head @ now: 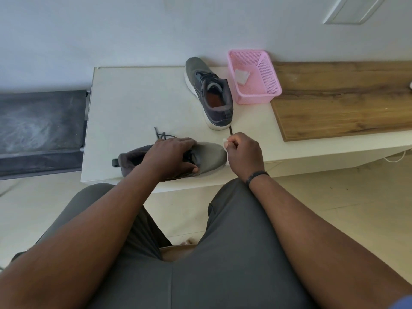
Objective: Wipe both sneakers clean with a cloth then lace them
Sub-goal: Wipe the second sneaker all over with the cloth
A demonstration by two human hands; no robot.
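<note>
Two hands: left hand [172, 156] gripping near sneaker [207, 158], right hand [243, 156] pinching cloth [225, 145]

sneaker [211, 156] matt cloth | basket [267, 85] perforated plastic | board [345, 103] grained wood

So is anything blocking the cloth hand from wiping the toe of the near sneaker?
Nothing visible. The right hand pinches the white cloth right at the near sneaker toe; the left hand grips its laced middle, clear of the toe.

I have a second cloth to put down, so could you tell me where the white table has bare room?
Bare: the white table left of the far sneaker, behind the near sneaker. Crowded: between far sneaker and pink basket, and by the right hand at the near sneaker's toe.
</note>
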